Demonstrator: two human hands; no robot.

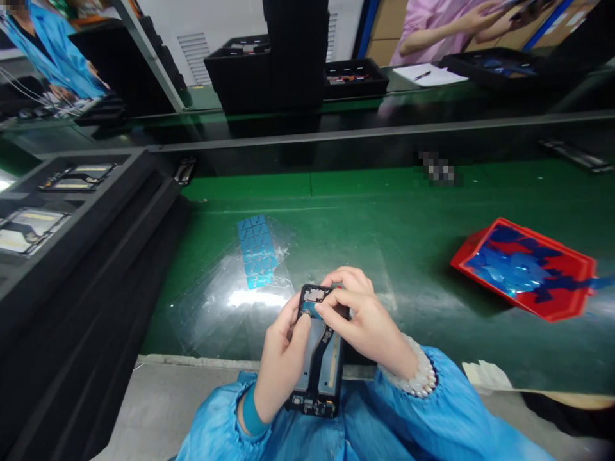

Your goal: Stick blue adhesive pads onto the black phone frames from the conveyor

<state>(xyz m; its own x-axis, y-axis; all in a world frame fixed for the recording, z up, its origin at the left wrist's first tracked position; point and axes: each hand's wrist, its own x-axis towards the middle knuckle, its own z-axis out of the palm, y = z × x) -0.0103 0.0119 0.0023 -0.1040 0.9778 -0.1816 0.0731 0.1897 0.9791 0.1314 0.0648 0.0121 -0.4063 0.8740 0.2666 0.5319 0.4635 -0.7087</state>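
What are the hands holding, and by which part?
The left hand holds a phone part by its left edge, near the top. The right hand is over its upper right part; whether it pinches the blue piece, I can't tell.

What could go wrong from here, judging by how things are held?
The black rectangular phone frame juts past the near edge of the green tabletop, so it could drop if the left hand slips. The right hand, close over the small blue film, might nudge it askew.
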